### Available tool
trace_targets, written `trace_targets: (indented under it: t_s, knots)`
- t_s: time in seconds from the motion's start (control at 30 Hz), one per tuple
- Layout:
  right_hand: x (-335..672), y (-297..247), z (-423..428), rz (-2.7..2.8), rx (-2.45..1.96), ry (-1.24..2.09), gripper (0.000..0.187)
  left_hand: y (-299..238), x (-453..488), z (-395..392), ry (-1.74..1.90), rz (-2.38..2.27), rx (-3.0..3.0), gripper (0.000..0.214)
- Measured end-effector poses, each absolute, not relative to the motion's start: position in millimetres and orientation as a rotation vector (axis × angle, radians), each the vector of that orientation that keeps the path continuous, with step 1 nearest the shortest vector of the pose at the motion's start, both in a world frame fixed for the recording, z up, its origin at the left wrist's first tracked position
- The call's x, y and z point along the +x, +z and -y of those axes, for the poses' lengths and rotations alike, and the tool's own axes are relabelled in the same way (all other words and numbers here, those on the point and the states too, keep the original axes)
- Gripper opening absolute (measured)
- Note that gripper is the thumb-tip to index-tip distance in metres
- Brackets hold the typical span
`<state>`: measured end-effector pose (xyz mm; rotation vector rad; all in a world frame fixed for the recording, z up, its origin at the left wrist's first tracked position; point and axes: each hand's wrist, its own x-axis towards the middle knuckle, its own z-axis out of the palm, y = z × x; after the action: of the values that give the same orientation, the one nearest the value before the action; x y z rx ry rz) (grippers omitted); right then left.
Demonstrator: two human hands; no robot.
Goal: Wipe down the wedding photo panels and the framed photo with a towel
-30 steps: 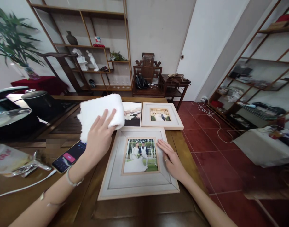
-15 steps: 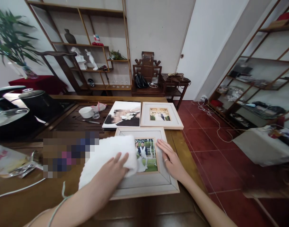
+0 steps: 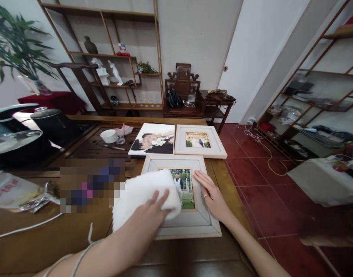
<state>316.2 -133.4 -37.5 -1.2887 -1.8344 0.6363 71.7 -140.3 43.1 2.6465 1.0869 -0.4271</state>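
A light wooden picture frame (image 3: pixel 190 230) with a pale mat lies flat on the table in front of me. Its photo (image 3: pixel 188 192) shows a standing figure in a white vest on grass; part of the picture is under a folded white towel (image 3: pixel 141 188). My left hand (image 3: pixel 153 211) presses on the towel, fingertips on top, and holds it against the frame's left and middle part. Flat on the frame's right side rests my right hand (image 3: pixel 212 194), fingers stretched out, a ring on one finger.
Behind the frame lie a second framed photo (image 3: pixel 219 148) and a photo panel (image 3: pixel 164 134). A white bowl (image 3: pixel 109 135) sits on the tea tray (image 3: pixel 84 150); dark pots (image 3: pixel 49 123) and a plastic bag (image 3: pixel 14 192) stand left. The table's right edge borders a red tiled floor (image 3: pixel 268 207).
My left hand has slid to the right with the towel, which now covers more of the photo. My right hand stays on the frame's side. The view has shifted slightly.
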Motion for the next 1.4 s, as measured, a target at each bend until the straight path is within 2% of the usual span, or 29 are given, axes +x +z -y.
trace_targets:
  t_s: [0.17, 0.23, 0.37, 0.5, 0.6, 0.77, 1.13, 1.23, 1.4]
  knots:
    - [317.1, -37.2, 133.0, 1.840, -1.266, 0.616, 0.056, 25.7, 66.3, 87.5, 0.212, -1.348, 2.791, 0.070]
    - [316.9, -36.9, 132.9, 1.837, -1.269, 0.618, 0.056, 20.1, 62.8, 72.0, 0.326, -1.338, 2.834, 0.066]
    - [316.4, -36.9, 132.6, 1.829, -1.286, 0.629, 0.054, 26.6, 66.8, 79.3, -0.031, -1.145, 2.814, 0.069]
    - [316.2, -37.4, 132.3, 1.819, -1.298, 0.639, 0.053, 54.8, 75.1, 127.0, -0.451, -0.961, 2.668, 0.073]
    - [316.1, -37.5, 132.3, 1.819, -1.290, 0.642, 0.052, 71.3, 75.5, 159.8, -0.629, -0.792, 2.586, 0.073]
    - [316.2, -37.2, 132.5, 1.829, -1.288, 0.635, 0.052, 60.7, 75.9, 165.9, -0.423, -0.798, 2.611, 0.074]
    - [316.8, -37.7, 132.5, 1.826, -1.298, 0.637, 0.051, 7.9, 71.5, 63.9, 0.297, -1.114, 2.859, 0.070]
    - [316.2, -37.2, 131.8, 1.813, -1.311, 0.641, 0.044, 10.5, 70.4, 62.5, 0.221, -1.056, 2.849, 0.068]
    - [314.9, -36.3, 131.2, 1.805, -1.316, 0.646, 0.040, 30.9, 77.5, 95.1, -0.105, -0.960, 2.773, 0.065]
